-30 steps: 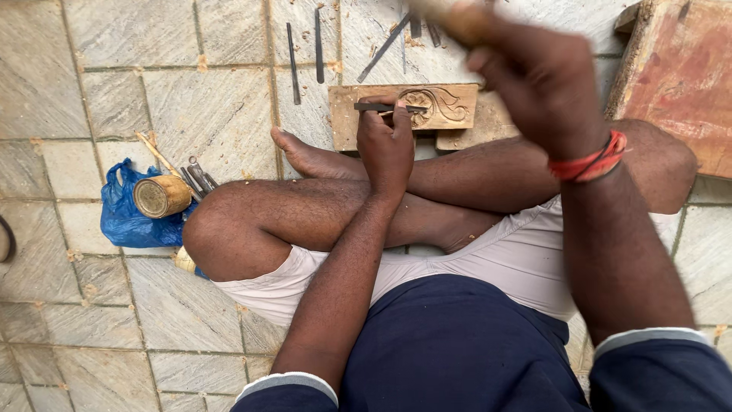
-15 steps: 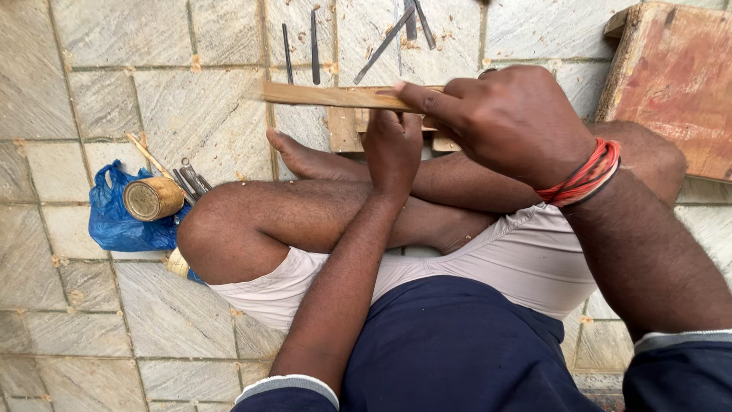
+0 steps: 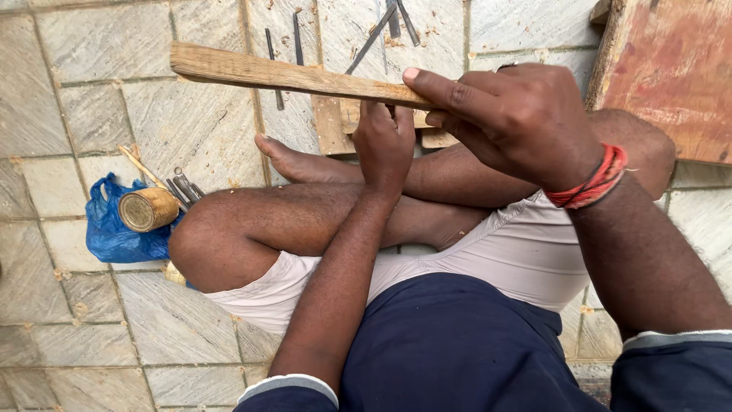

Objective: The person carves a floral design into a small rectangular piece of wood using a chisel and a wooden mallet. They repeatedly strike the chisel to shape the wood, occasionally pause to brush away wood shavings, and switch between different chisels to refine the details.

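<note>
Compared with a second ago, when the right hand (image 3: 518,126) was raised high and blurred, it has come down level, and the long wooden stick (image 3: 290,75) it grips now lies almost flat across the work, its free end reaching toward ten o'clock. Half a second ago the stick was already low; since then it has settled a little closer over the left hand (image 3: 385,141). Judging by that, a striking swing has just landed or is about to land on whatever the left hand steadies.

Nearest the camera, both forearms run up from the dark blue sleeves. The left arm goes straight toward twelve o'clock over the crossed bare legs, and its fingers are curled shut around a thin tool; the tool itself is mostly hidden. The right arm comes in from four o'clock, wrist bent, a red thread band (image 3: 595,179) round it. Its fingers wrap the stick, thumb laid along the top.

Beyond the hands, the small wooden block (image 3: 332,126) lies on the stone floor (image 3: 99,99), partly covered. Farther off at twelve o'clock lie several metal chisels (image 3: 370,38). At nine o'clock a round wooden mallet (image 3: 149,210) rests on a blue bag (image 3: 114,236).
</note>
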